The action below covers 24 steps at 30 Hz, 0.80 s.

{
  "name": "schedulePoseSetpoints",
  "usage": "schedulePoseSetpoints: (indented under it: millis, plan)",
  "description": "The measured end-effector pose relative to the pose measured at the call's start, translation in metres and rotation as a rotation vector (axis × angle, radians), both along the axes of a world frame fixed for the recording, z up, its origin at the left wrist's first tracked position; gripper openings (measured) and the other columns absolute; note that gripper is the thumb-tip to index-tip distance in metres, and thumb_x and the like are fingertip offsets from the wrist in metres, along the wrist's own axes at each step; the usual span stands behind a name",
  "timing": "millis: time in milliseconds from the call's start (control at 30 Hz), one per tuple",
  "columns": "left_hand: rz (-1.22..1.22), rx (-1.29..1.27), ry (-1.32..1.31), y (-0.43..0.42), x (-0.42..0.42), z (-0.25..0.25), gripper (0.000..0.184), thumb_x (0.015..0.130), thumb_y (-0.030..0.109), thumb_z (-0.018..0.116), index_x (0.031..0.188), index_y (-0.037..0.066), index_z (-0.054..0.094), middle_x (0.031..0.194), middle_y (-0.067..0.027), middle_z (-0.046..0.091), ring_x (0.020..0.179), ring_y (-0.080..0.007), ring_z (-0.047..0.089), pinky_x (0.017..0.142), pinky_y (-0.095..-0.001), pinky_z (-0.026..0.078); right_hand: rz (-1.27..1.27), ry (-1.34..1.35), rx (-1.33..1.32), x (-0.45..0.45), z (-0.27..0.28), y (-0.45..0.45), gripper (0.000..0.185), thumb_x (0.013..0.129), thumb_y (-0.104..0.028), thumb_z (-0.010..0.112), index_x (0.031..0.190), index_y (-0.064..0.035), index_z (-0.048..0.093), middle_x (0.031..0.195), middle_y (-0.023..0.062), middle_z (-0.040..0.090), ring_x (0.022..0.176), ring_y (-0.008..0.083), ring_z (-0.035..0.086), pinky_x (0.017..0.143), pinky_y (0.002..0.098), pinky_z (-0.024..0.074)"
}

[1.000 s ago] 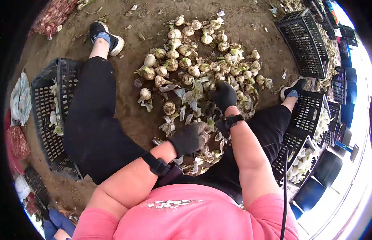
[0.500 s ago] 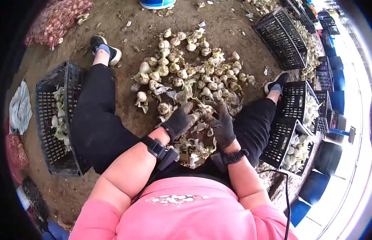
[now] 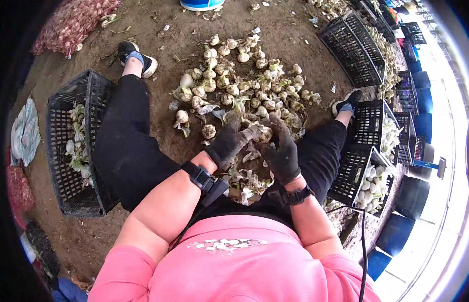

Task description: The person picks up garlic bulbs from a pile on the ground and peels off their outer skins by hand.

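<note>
My left hand (image 3: 228, 142), in a dark, dirty glove, has its fingers curled round a garlic bulb (image 3: 265, 134) with dry, papery skin. My right hand (image 3: 283, 157), gloved too, grips the same bulb from the other side with thumb and fingers. Just beyond both hands spreads a loose heap of garlic bulbs (image 3: 264, 98) with roots and withered leaves, lying on the soil. Peeled-off skins (image 3: 243, 182) lie between my legs, below the hands. The gloves partly hide the held bulb.
On my left stands a black crate (image 3: 68, 199) with some trimmed bulbs inside. To the right, a black crate (image 3: 348, 173) holds white bulbs, with more crates behind it. A red mesh sack (image 3: 76, 22) lies far left; a blue-white bucket (image 3: 202, 5) stands ahead.
Both hands stay together at the bulb, with the fingers shifted slightly. The whole view has moved a little; the heap looks much the same.
</note>
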<state>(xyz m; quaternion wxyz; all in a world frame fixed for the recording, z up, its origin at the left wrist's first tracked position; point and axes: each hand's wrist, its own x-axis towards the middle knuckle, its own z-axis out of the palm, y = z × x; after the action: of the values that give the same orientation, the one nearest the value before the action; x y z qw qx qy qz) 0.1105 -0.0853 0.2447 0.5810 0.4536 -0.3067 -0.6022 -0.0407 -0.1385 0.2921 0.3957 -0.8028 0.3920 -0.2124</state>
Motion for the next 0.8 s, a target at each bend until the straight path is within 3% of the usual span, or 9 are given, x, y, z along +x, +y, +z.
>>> schedulePoseSetpoints:
  millis: [67, 300, 400, 467, 567, 667, 733, 767, 800]
  plan:
    - [0.032, -0.049, -0.281, -0.002, 0.001, -0.02, 0.029, 0.089, 0.012, 0.052, 0.117, 0.005, 0.052, 0.112, -0.0054, 0.057, 0.101, -0.0133, 0.054, 0.089, -0.0291, 0.044, 0.05, 0.053, -0.093, -0.004, -0.011, -0.003, 0.065, 0.075, -0.005, 0.067, 0.134, -0.0014, 0.037, 0.12, 0.0134, 0.057, 0.107, 0.0214, 0.056, 0.09, 0.031, 0.0444]
    - [-0.02, -0.142, -0.141, -0.002, 0.006, -0.005, 0.051, 0.08, -0.004, 0.047, 0.129, 0.004, 0.043, 0.126, -0.0089, 0.05, 0.115, -0.0183, 0.048, 0.099, -0.0307, 0.038, -0.264, -0.698, 1.015, 0.01, 0.003, 0.006, 0.04, 0.095, -0.019, 0.042, 0.132, -0.0036, 0.036, 0.118, 0.0118, 0.054, 0.105, 0.0213, 0.056, 0.081, 0.0339, 0.0499]
    - [0.017, -0.237, -0.303, 0.0, -0.001, -0.002, 0.056, 0.075, -0.002, 0.046, 0.131, 0.004, 0.043, 0.127, -0.0121, 0.048, 0.122, -0.0199, 0.041, 0.106, -0.0331, 0.029, -0.356, -0.464, 0.706, 0.009, -0.028, -0.001, 0.028, 0.096, -0.024, 0.04, 0.112, -0.0034, 0.051, 0.101, 0.0111, 0.061, 0.089, 0.0213, 0.06, 0.075, 0.0327, 0.0498]
    - [0.04, -0.355, -0.518, 0.002, -0.009, -0.011, 0.055, 0.076, 0.002, 0.042, 0.13, 0.002, 0.043, 0.125, -0.0118, 0.051, 0.119, -0.0193, 0.044, 0.104, -0.0329, 0.031, -0.4, -0.007, 0.121, 0.009, -0.033, 0.007, 0.032, 0.097, -0.031, 0.043, 0.101, -0.0011, 0.053, 0.079, 0.011, 0.059, 0.072, 0.0203, 0.055, 0.065, 0.0339, 0.0449]
    - [-0.072, -0.118, 0.088, 0.008, -0.007, 0.014, 0.052, 0.075, 0.0, 0.04, 0.126, -0.004, 0.046, 0.121, -0.0134, 0.056, 0.108, -0.0209, 0.055, 0.095, -0.0313, 0.042, -0.339, -0.185, 0.368, 0.008, -0.038, 0.004, 0.03, 0.096, -0.027, 0.045, 0.1, -0.001, 0.058, 0.084, 0.0108, 0.062, 0.07, 0.0168, 0.056, 0.063, 0.0316, 0.0456]
    - [-0.163, -0.026, 0.267, 0.005, -0.002, 0.009, 0.041, 0.077, 0.003, 0.043, 0.116, -0.001, 0.057, 0.108, -0.0099, 0.062, 0.101, -0.0176, 0.057, 0.091, -0.028, 0.043, 0.008, -0.286, 0.234, 0.007, -0.016, 0.008, 0.039, 0.099, -0.027, 0.035, 0.111, 0.0003, 0.059, 0.105, 0.0093, 0.064, 0.087, 0.0162, 0.063, 0.078, 0.0287, 0.0507]
    - [-0.112, -0.034, 0.144, 0.004, 0.001, -0.013, 0.036, 0.077, 0.004, 0.044, 0.109, -0.001, 0.06, 0.101, -0.0102, 0.064, 0.094, -0.0187, 0.059, 0.086, -0.0297, 0.045, -0.347, -0.761, 1.122, 0.009, -0.034, 0.009, 0.042, 0.099, -0.031, 0.031, 0.112, 0.0005, 0.057, 0.102, 0.0089, 0.065, 0.086, 0.0171, 0.063, 0.077, 0.0296, 0.0513]
    - [-0.071, -0.044, 0.028, 0.004, 0.001, -0.016, 0.031, 0.077, 0.005, 0.044, 0.101, -0.001, 0.062, 0.093, -0.0104, 0.065, 0.088, -0.0199, 0.061, 0.082, -0.0313, 0.047, -0.355, -0.756, 1.126, 0.006, -0.033, 0.01, 0.042, 0.099, -0.031, 0.031, 0.112, 0.0005, 0.057, 0.102, 0.0089, 0.065, 0.086, 0.0171, 0.063, 0.077, 0.0296, 0.0513]
    - [-0.032, -0.056, -0.088, 0.005, 0.0, -0.019, 0.027, 0.076, 0.006, 0.045, 0.094, -0.001, 0.065, 0.086, -0.0106, 0.067, 0.081, -0.0211, 0.063, 0.078, -0.0329, 0.049, -0.225, -0.55, 0.656, 0.0, -0.029, 0.009, 0.037, 0.098, -0.029, 0.036, 0.108, -0.0005, 0.057, 0.1, 0.0104, 0.064, 0.084, 0.0189, 0.062, 0.076, 0.0315, 0.0512]
